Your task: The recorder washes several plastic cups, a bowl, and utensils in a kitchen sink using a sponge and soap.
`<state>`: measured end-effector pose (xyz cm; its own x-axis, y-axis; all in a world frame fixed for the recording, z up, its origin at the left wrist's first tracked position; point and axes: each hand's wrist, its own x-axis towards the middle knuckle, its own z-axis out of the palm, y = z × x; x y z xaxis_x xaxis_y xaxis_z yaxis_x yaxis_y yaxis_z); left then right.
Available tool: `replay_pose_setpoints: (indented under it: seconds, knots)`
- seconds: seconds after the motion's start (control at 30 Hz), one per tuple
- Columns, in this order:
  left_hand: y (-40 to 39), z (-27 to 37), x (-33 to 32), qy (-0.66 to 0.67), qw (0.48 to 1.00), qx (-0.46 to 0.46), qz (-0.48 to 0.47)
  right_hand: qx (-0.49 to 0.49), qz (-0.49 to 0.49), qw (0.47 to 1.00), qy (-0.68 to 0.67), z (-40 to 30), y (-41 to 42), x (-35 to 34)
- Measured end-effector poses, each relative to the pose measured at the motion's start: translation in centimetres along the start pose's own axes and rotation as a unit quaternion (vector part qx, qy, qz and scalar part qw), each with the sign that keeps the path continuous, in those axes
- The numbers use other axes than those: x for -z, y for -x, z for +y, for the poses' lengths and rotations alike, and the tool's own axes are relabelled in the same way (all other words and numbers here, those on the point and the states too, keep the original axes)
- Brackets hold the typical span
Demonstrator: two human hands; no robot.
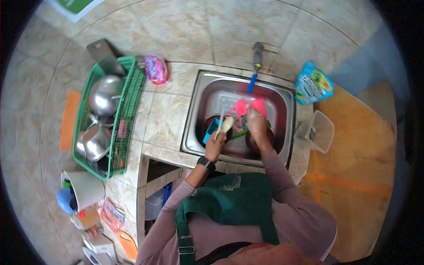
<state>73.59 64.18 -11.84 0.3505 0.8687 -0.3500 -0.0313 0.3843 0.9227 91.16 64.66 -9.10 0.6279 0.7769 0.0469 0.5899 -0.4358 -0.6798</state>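
A stainless steel sink (228,84) lies before me with dishes in it. My left hand (214,145), with a dark watch on the wrist, grips a pale-handled utensil that stands up over the basin; a pale oval spoon head (228,123) shows beside the fingers. Close by is a blue plastic item (212,131) in the basin. Over the basin's right half is my right hand (256,122), its fingers bent and blurred, so what they hold cannot be told. Bright pink items (258,106) and a dark green pad (243,122) lie around it.
A faucet with a blue spout (252,83) hangs over the sink's back. Left stands a green plastic basket (132,89) with steel bowls (106,96). A pink packet (155,69) is behind. At right are a blue pouch (313,84) and a clear plastic container (321,132).
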Motion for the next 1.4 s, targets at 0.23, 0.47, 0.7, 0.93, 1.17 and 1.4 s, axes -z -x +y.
replay_pose_setpoints:
  seconds: [0.23,0.47,0.7,0.93,1.17,1.4]
  knots:
    - [0.7,2.6,0.4,0.066,0.991,0.115,-0.029,-0.114,0.138,0.882,-0.437,0.2,-0.6,21.3]
    - [0.9,3.1,-0.4,0.099,0.982,0.148,-0.059,-0.159,0.030,0.916,-0.368,13.3,-0.9,25.6]
    - [1.1,3.3,0.1,0.101,0.979,0.157,-0.077,0.060,-0.310,0.909,0.273,17.4,-1.6,20.4]
    - [0.7,4.1,0.0,0.272,0.904,0.284,-0.169,-0.133,-0.313,0.914,0.222,33.8,-5.1,16.0]
    - [0.9,5.0,0.3,0.378,0.840,0.306,-0.242,0.133,-0.441,0.792,0.400,15.9,-5.7,21.8]
    - [0.3,5.0,-0.7,0.397,0.814,0.333,-0.264,-0.139,-0.207,0.958,-0.144,7.9,-3.3,30.0]
